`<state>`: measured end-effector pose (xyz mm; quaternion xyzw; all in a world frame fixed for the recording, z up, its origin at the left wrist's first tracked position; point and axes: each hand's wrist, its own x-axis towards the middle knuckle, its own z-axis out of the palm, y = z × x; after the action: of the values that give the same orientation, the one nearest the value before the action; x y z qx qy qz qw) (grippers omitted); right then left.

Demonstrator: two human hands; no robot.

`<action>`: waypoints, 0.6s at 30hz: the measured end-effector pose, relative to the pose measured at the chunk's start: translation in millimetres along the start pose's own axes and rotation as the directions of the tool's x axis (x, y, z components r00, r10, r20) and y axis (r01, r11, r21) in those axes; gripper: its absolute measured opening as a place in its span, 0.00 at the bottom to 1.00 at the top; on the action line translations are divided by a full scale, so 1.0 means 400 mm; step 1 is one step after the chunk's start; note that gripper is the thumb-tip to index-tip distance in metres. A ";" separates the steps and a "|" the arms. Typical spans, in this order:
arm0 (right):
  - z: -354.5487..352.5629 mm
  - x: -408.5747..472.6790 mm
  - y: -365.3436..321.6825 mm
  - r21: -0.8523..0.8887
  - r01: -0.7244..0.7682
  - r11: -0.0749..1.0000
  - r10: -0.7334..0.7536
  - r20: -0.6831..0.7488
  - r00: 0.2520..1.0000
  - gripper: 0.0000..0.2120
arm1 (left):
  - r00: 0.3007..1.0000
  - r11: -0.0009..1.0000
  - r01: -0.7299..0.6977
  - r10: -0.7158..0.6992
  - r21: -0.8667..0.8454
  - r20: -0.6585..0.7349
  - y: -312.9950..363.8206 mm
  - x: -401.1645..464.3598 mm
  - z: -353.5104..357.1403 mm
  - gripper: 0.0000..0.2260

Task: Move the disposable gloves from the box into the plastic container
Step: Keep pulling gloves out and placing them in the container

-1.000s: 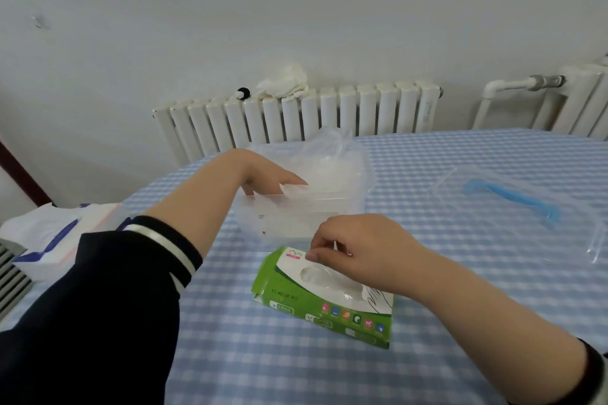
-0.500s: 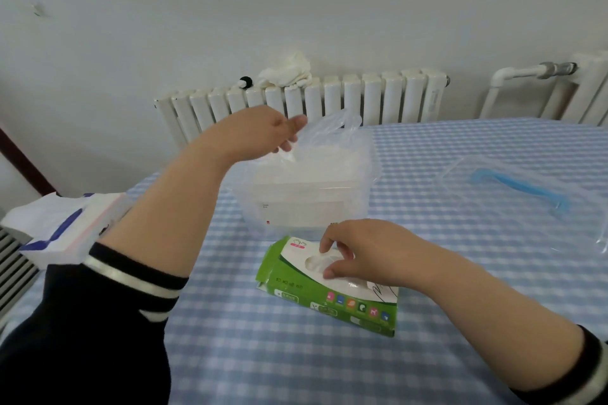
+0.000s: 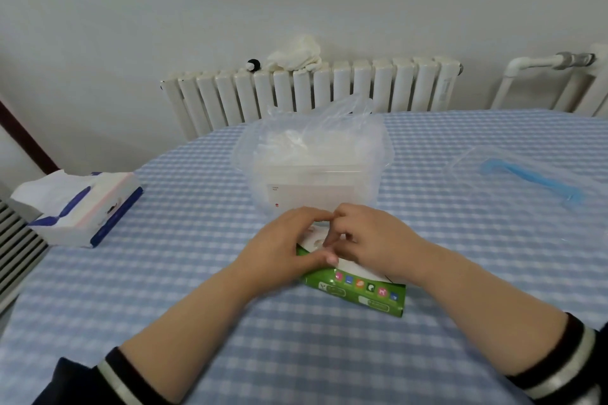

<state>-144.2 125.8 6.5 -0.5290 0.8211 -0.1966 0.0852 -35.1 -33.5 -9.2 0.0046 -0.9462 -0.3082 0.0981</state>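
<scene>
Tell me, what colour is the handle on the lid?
Blue. The handle sits on the clear lid, seen in the head view.

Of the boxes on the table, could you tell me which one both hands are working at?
The green glove box, directly before the clear container; the blue-and-white tissue box sits untouched near the table's left edge.

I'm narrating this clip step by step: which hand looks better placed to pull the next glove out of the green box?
Probably the right hand: its fingertips curl into the green box's opening. The left hand lies on the box, seemingly steadying it.
</scene>
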 end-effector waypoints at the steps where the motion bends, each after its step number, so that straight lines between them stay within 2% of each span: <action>1: 0.000 0.001 0.004 0.033 -0.006 0.999 0.006 -0.007 1.000 0.08 | 0.999 1.000 0.021 -0.022 0.020 0.025 -0.003 -0.002 0.007 0.26; 8: 0.014 0.002 -0.003 0.449 -0.044 0.892 0.100 -0.102 0.990 0.05 | 0.993 0.993 0.100 -0.095 -0.067 0.067 -0.003 -0.003 0.016 0.35; 13: 0.016 0.004 -0.017 0.679 -0.069 0.731 0.227 -0.146 0.963 0.07 | 0.990 0.987 0.120 -0.112 -0.108 0.081 -0.007 -0.003 0.011 0.34; 18: 0.023 0.003 -0.021 0.832 0.003 0.555 0.310 -0.211 0.927 0.07 | 0.988 0.985 0.137 -0.129 -0.105 0.084 -0.001 -0.001 0.004 0.32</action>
<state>-134.6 119.6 1.8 -0.3122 0.6810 -0.6324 0.1971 -34.9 -33.0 -11.0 0.0506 -0.9283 -0.3660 0.0411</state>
